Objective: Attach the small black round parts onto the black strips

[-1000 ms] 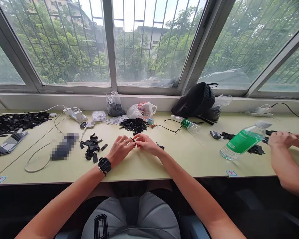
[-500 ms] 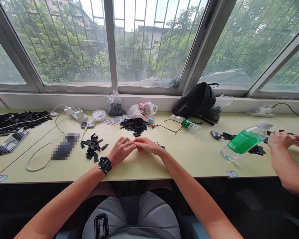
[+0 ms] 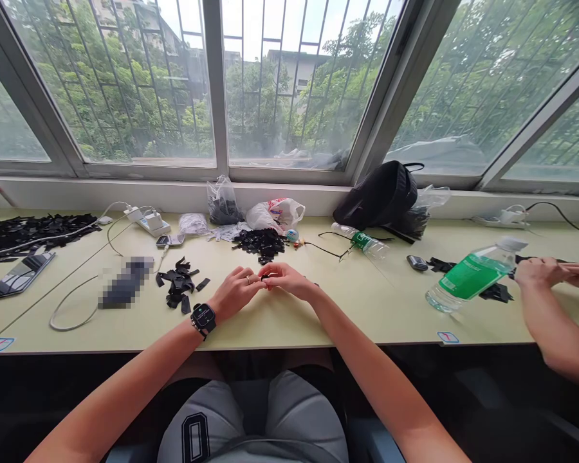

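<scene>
My left hand (image 3: pixel 235 291), with a ring and a watch (image 3: pixel 203 317) on that arm, is closed with its fingertips against those of my right hand. My right hand (image 3: pixel 288 281) is closed in a pinch. Between the fingertips shows a small black piece (image 3: pixel 265 277), mostly covered by the fingers. Just beyond the hands lies a heap of small black pieces (image 3: pixel 260 242). A looser pile of flat black strips (image 3: pixel 177 283) is left of my left hand. Some tiny dark bits beside my right wrist are mostly hidden.
Glasses (image 3: pixel 340 256) and a small lying bottle (image 3: pixel 361 240) are beyond my right hand. A large tilted water bottle (image 3: pixel 473 273) stands near a co-worker's hands (image 3: pixel 543 271). Bags (image 3: pixel 276 213) and a black backpack (image 3: pixel 379 195) line the window; a power strip (image 3: pixel 153 225) and cables lie left.
The fingertips have shifted slightly, and the small black piece between them now shows. My right hand is a touch higher and covers more of the tiny bits beside its wrist.
</scene>
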Demonstrator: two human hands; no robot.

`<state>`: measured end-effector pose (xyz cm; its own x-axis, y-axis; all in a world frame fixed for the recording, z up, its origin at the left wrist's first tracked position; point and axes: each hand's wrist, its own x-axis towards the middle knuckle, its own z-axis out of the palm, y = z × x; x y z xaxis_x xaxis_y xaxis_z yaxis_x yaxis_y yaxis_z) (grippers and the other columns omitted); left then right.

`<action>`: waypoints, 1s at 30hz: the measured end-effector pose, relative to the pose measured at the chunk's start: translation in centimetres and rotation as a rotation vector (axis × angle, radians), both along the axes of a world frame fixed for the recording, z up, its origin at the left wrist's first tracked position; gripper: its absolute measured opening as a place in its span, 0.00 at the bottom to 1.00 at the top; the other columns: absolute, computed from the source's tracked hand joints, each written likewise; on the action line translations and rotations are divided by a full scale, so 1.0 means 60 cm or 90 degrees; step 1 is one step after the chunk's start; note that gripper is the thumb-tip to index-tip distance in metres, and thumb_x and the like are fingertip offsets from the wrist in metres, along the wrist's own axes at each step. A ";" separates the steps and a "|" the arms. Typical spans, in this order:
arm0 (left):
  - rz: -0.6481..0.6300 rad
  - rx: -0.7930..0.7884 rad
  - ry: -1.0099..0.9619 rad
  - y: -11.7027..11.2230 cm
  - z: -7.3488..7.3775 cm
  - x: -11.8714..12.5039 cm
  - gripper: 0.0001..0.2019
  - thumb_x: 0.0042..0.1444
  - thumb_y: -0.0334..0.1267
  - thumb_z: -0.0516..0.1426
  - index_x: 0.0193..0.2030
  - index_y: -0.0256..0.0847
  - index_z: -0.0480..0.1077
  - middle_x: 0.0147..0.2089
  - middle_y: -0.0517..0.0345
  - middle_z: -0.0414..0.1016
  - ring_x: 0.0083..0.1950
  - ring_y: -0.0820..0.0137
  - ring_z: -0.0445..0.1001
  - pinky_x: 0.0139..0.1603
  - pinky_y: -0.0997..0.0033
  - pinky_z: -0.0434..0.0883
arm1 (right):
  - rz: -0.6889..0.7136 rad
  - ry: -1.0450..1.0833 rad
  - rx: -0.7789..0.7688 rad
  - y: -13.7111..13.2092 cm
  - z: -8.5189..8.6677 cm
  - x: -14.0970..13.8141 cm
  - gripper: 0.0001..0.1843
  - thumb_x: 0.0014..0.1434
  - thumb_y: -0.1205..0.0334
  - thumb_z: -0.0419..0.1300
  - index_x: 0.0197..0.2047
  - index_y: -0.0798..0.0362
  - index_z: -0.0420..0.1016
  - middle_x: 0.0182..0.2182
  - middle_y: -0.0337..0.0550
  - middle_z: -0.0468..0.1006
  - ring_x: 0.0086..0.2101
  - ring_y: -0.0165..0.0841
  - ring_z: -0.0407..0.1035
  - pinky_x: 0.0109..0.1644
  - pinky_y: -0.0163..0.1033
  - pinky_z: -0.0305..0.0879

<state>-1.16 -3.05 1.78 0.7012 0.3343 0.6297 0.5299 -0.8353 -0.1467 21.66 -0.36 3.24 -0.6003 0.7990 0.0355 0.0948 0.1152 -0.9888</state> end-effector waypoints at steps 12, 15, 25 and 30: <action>0.035 0.000 0.013 -0.002 0.002 -0.002 0.09 0.72 0.32 0.55 0.42 0.44 0.77 0.40 0.58 0.81 0.46 0.65 0.73 0.48 0.61 0.66 | -0.055 0.022 -0.010 0.002 0.001 0.004 0.14 0.53 0.59 0.70 0.43 0.52 0.79 0.34 0.41 0.80 0.35 0.35 0.75 0.45 0.42 0.73; 0.051 0.008 0.018 -0.003 0.002 -0.002 0.10 0.72 0.31 0.55 0.39 0.43 0.76 0.37 0.58 0.80 0.45 0.65 0.73 0.47 0.61 0.65 | -0.045 -0.001 -0.019 0.004 0.000 0.006 0.09 0.52 0.62 0.67 0.38 0.53 0.80 0.32 0.41 0.79 0.34 0.35 0.76 0.45 0.41 0.73; 0.051 0.010 0.005 -0.004 0.002 0.001 0.10 0.71 0.37 0.57 0.37 0.43 0.74 0.36 0.56 0.79 0.44 0.64 0.73 0.47 0.60 0.65 | -0.040 -0.050 -0.011 0.013 -0.002 0.018 0.12 0.53 0.63 0.59 0.34 0.54 0.84 0.30 0.44 0.82 0.32 0.33 0.75 0.43 0.39 0.74; 0.031 -0.027 -0.019 -0.009 0.004 0.004 0.12 0.70 0.46 0.58 0.37 0.42 0.74 0.36 0.56 0.79 0.42 0.64 0.73 0.47 0.59 0.67 | -0.235 -0.076 0.099 0.023 -0.011 0.017 0.12 0.55 0.61 0.59 0.36 0.54 0.83 0.29 0.44 0.81 0.28 0.32 0.73 0.35 0.37 0.72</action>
